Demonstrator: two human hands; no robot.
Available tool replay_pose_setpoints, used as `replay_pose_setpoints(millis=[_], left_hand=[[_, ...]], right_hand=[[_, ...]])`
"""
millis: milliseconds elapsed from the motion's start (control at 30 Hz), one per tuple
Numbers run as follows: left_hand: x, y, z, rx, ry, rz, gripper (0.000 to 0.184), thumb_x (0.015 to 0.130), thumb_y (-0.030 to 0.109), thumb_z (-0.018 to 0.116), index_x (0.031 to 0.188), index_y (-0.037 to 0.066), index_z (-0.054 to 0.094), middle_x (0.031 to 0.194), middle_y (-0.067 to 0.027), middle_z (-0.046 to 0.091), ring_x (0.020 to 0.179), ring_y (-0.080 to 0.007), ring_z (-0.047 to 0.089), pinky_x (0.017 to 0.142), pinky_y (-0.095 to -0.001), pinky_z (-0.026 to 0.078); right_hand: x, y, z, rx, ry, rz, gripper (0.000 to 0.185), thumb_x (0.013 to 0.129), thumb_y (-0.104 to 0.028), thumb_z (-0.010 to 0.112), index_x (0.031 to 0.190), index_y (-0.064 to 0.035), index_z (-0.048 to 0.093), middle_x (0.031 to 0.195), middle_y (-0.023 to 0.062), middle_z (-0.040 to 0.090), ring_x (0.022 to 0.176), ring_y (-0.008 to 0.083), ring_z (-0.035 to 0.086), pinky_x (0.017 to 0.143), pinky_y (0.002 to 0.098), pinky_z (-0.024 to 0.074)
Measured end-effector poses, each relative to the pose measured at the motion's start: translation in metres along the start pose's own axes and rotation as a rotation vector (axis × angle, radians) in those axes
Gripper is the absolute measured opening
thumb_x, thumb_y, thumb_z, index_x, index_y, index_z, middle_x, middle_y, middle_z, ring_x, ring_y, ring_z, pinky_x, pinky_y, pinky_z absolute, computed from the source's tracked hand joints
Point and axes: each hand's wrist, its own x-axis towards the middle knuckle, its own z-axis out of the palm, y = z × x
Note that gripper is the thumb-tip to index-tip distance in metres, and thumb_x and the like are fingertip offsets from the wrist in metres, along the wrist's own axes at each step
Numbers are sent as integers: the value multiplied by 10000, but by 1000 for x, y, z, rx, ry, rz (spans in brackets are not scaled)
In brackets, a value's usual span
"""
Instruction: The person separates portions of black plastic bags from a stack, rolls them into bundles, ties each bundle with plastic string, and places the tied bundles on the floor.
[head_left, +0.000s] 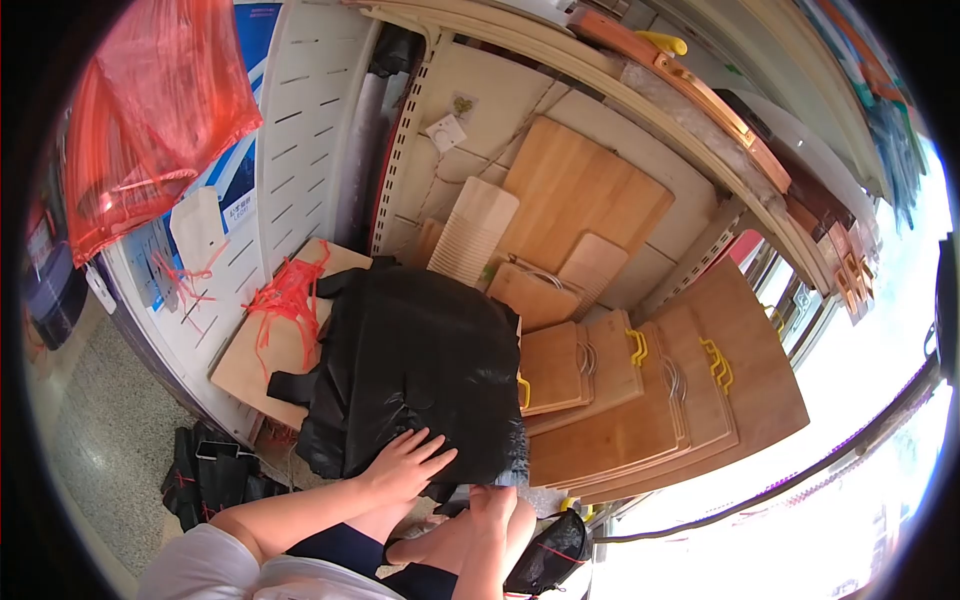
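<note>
A stack of black plastic bags (420, 350) lies spread over a light wooden board in front of me, its handle loops sticking out at the left. My left hand (405, 468) rests flat on the near part of the bags, fingers spread. At the near right corner of the stack, my right hand (492, 505) is closed, its fingers pinching the edge of the plastic. What lies inside that pinch is partly hidden. Red plastic ties (292, 300) lie in a tangle on the wooden board (240, 365) to the left of the bags.
Several wooden cutting boards (620, 430) with yellow or metal handles lean at the right. More boards (590, 195) stand against the back wall. Red plastic bags (160, 120) hang at upper left. Black bundles (215, 475) lie on the floor at left; another (550, 555) sits beside my leg.
</note>
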Motion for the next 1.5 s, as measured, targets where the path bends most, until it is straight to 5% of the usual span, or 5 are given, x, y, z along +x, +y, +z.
replay_pose_setpoints(millis=[667,967,1133,1267,1500], left_hand=[[102,-66,2,-237,-499,-164,542,839,407,561,1320,162,512,1389,-119,439,1270,-340,402,1001,-509,356],[120,-110,57,-194,-249,-224,519,913,382,481,1357,114,465,1463,-115,363,1350,-309,328,1078,-445,287],[123,-152,21,-1560,173,-860,516,943,378,464,1357,70,447,1422,-96,428,1292,-227,412,991,-363,377],[100,-154,7,-807,569,-479,573,910,359,533,1402,103,391,1427,-206,371,1350,-329,326,1098,-431,270],[56,-131,16,-9,-122,-232,620,870,533,458,1399,212,418,1477,-163,325,1398,-374,209,1128,-552,99]], right_hand=[[-4,18,40,-583,250,-394,340,851,-159,674,1128,5,564,978,48,631,719,106,577,523,228,436],[-1,17,34,-803,140,-217,387,853,-15,530,1235,41,509,1214,140,572,1099,223,546,922,322,435],[-23,13,74,-1648,-587,-780,724,611,118,489,1292,-120,541,1327,121,512,1300,338,399,1079,431,318],[-36,33,71,-2019,-624,-761,686,637,38,559,1286,-183,550,1377,88,466,1325,305,368,1069,586,250],[-56,12,83,-1879,-697,-594,625,767,-344,739,1285,-67,523,1381,179,433,1311,382,349,1060,561,261]])
